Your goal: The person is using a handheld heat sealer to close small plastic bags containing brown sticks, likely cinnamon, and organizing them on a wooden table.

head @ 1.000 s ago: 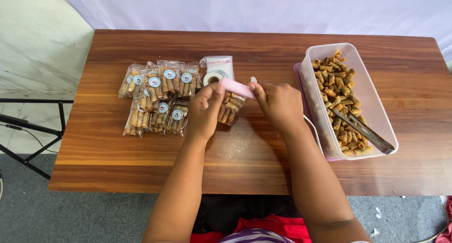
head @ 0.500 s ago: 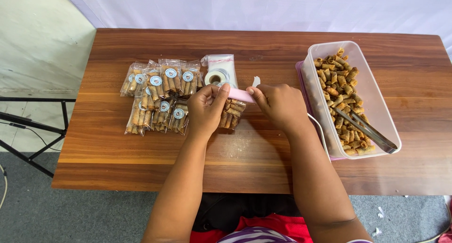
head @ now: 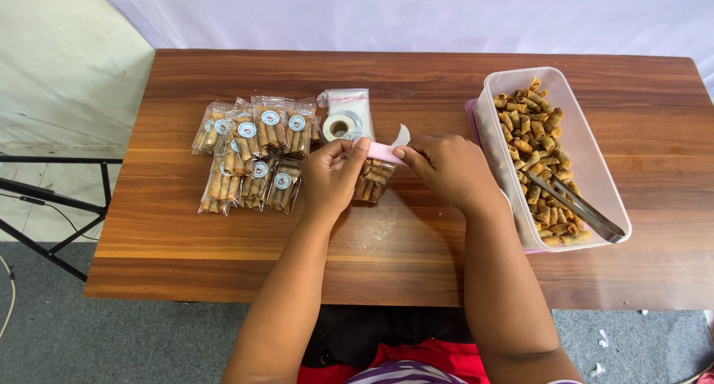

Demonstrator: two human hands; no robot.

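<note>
Head view
Landmark: wooden table (head: 416, 272), dark brown, seen from above with the person seated at its near edge.
Left hand: left hand (head: 331, 177) sits near the middle of the table, fingers curled and pinching the left end of a pink strip (head: 387, 152).
Right hand: right hand (head: 450, 168) is just right of the left hand, fingertips closed on the right end of the same pink strip.
Held thing: small clear bag of rolled snacks (head: 372, 181) hangs between the two hands at the table's middle, its top under the pink strip; its lower part appears to rest on the table.
White flap: a small white tab (head: 401, 135) sticks up just behind the strip, beside the right hand's fingers.
Tape roll: a white roll of tape or stickers (head: 340, 126) lies on the table just behind the left hand, on top of a flat stack of clear bags (head: 349, 101).
Packed bags: a cluster of filled snack bags with round labels (head: 253, 152) lies on the left part of the table, just left of the left hand.
Container: a clear plastic tub (head: 587, 142) on the right part of the table, holding loose rolled snacks (head: 532, 135).
Tongs: metal tongs (head: 576, 205) lie inside the tub toward its near end, on the snacks.
Pink lid: a pink edge (head: 470, 110) shows under the tub's left side.
</note>
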